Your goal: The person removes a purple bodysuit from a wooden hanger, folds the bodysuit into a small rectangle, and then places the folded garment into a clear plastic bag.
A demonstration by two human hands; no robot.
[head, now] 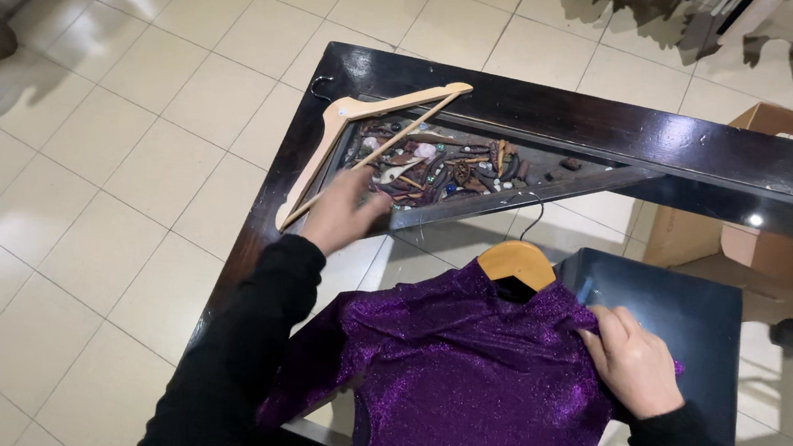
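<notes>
A glittery purple garment (458,382) on a wooden hanger (517,262) is gripped at the shoulder by the right hand (636,363), steadying it. The left hand (342,211), loosely open and holding nothing, is stretched toward a bare pale wooden hanger (347,131) just beyond it on the dark tabletop (630,131).

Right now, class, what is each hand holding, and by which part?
The right hand grips the purple glittery garment at its shoulder. The left hand touches the bare wooden hanger; a grasp cannot be told.

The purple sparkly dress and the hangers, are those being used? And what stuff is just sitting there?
In use:
purple glittery dress, gripped at the shoulder by the right hand
wooden hanger inside the dress
spare wooden hanger, next to the left hand

Just lying about:
tray of small trinkets
cardboard box
dark stool
</notes>
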